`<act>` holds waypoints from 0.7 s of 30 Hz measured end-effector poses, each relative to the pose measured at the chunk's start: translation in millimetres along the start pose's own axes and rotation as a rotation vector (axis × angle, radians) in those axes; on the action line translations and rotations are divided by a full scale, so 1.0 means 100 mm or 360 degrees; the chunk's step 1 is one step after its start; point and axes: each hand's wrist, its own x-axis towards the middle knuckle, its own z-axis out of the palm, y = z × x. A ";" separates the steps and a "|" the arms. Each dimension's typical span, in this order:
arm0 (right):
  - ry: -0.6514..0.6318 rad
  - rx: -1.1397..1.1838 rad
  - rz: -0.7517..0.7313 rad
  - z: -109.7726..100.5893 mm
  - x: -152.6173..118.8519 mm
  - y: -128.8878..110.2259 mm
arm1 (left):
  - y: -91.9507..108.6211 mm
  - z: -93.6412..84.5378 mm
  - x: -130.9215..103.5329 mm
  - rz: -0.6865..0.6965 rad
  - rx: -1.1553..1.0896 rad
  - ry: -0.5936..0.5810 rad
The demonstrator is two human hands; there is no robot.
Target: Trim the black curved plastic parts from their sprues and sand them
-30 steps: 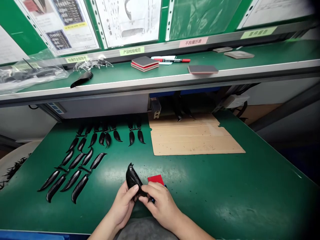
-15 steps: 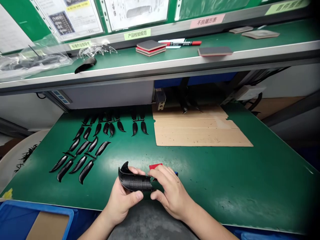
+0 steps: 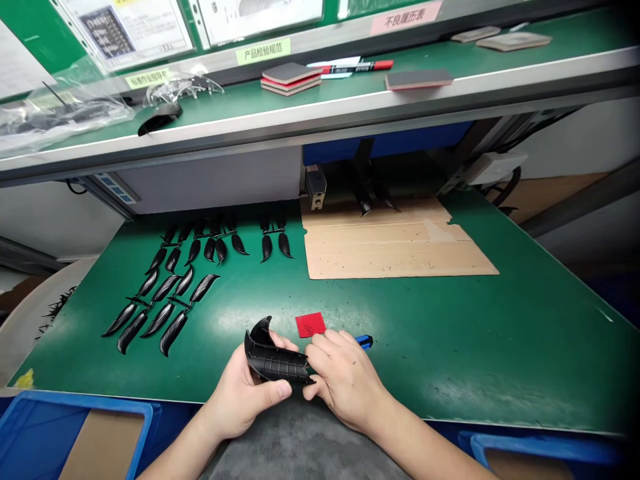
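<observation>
Lower centre of frame: left hand [image 3: 245, 393] cups the curved black ribbed plastic part [image 3: 273, 360] from below, right hand [image 3: 345, 377] pinches its right end; best to grip the edges and turn it slowly over the green bench mat [image 3: 450, 333].

The green workbench [image 3: 450, 347] carries rows of black leaf-shaped parts [image 3: 165, 307] at its left, arranged in two groups (longer pieces nearer, shorter ones toward the back). A flat cardboard sheet [image 3: 395, 243] lies at the rear centre-right. A small red square [image 3: 310, 325] and a blue-tipped item [image 3: 365, 341] sit near the front edge. The upper shelf [image 3: 350, 117] holds stacked sanding pads [image 3: 290, 77], a red marker [image 3: 357, 66], a single pad [image 3: 419, 79] and clear plastic bags [image 3: 60, 117].
</observation>
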 end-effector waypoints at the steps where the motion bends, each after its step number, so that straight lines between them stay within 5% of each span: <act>1: 0.0004 -0.0001 -0.0009 0.01 -0.01 0.00 | 0.00 0.00 0.00 -0.0015 0.0013 -0.0010; 8: -0.0011 0.0156 -0.0029 0.12 -0.10 0.02 | 0.07 -0.01 0.01 -0.0053 0.0124 -0.0128; 13: -0.0324 0.0903 0.0031 0.11 -0.09 0.06 | -0.04 -0.04 0.01 -0.0039 0.0026 -0.0089; 17: -0.0071 0.1222 0.0350 0.08 -0.06 0.01 | -0.19 0.00 0.00 0.0046 -0.0312 0.0005; 21: 0.0034 0.1154 0.0339 0.07 -0.02 -0.06 | -0.21 0.06 0.01 0.0077 -0.0467 0.0044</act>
